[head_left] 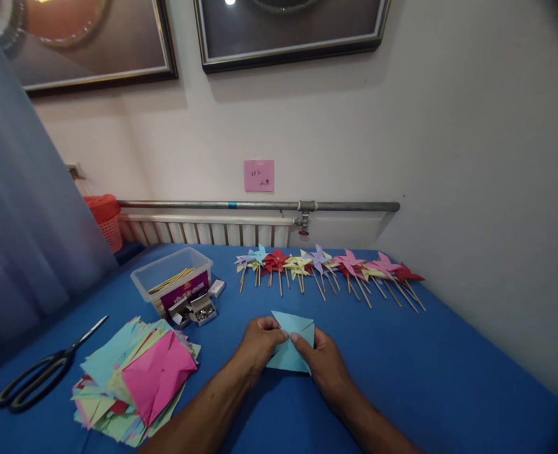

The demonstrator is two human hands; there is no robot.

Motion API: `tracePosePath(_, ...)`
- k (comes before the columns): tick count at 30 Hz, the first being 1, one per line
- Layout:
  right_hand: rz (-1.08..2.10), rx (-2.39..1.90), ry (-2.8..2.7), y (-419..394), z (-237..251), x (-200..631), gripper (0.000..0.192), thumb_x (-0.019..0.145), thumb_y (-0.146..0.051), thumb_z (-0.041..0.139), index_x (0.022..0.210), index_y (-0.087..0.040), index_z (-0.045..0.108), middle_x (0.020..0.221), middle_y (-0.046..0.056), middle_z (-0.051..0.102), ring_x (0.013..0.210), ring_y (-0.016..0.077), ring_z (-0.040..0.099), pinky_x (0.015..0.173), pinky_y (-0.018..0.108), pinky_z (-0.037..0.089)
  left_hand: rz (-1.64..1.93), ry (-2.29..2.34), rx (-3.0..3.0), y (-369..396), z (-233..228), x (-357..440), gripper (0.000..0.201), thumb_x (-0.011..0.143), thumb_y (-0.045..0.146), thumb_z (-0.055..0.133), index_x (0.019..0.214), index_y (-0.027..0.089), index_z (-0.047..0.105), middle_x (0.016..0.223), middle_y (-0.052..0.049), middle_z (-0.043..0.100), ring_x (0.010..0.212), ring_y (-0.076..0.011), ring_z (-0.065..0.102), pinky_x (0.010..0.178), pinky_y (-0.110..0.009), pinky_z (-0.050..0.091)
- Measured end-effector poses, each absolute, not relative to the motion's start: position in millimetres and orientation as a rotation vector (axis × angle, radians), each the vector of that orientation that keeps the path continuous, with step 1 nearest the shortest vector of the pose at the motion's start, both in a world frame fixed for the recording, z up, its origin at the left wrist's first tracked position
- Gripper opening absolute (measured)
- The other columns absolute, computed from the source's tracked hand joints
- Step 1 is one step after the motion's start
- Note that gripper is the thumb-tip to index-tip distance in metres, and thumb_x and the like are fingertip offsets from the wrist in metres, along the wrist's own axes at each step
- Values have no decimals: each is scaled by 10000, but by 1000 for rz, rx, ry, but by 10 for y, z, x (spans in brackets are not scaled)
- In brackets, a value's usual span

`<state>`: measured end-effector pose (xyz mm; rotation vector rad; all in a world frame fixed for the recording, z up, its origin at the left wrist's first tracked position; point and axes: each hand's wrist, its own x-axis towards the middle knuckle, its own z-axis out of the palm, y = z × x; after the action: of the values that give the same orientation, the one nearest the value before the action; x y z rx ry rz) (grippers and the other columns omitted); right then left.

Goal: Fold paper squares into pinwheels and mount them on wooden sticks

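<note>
Fingers: left hand [258, 343] and right hand [323, 364], both pinching a light blue paper [292, 343] at its middle, thumbs meeting on a fold
Paper: partly folded, lying flat on the blue table [449, 372] directly before the person, corners pointing away
Handling note: a clean fold probably wants edges lined up first, then the crease pressed outward from the centre while the paper stays flat on the table

Left of the hands: loose stack of coloured sheets [132, 378], a pink one uppermost; black scissors [42, 375] further left, well apart
Beyond the stack: clear plastic tub [172, 277] holding sticks; two small open boxes of pins [194, 311] just in front of it
Far edge: row of finished pinwheels [326, 268] on sticks, laid along the wall side
Wall: pink note [258, 174] above a pipe and radiator

Obstructions: none near the paper; the stack lies closest, yet apart from the left forearm
</note>
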<state>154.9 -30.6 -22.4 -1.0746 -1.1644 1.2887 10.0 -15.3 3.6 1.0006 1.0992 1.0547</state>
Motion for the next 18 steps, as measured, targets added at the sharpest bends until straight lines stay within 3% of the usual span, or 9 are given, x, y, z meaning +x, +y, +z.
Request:
tracePosePath(8, 1177, -1053, -1113, -283, -227, 1593, 464, 797, -677, 637, 832, -214, 637, 663, -13, 645, 558, 158, 538, 527, 264, 445, 1063, 1171, 992, -152, 41, 120, 215, 538, 259, 691, 560, 192, 488, 439, 74, 417, 414, -63, 301, 451, -229, 209)
tracePosePath(12, 1193, -1054, -1126, -279, -253, 1608, 484, 840, -688, 571, 891, -214, 655, 696, 6, 666, 603, 182, 577, 557, 282, 459, 1056, 1118, 958, -142, 22, 123, 223, 554, 252, 705, 568, 190, 492, 457, 60, 457, 424, -71, 344, 463, -228, 248)
tracePosePath(18, 1267, -1045, -1122, -247, -303, 1581, 457, 679, -612, 786, 823, -223, 594, 632, -39, 597, 524, 145, 523, 509, 259, 424, 1052, 1137, 1007, -126, -3, 126, 170, 543, 210, 663, 545, 189, 494, 440, 62, 450, 408, -67, 337, 445, -226, 246)
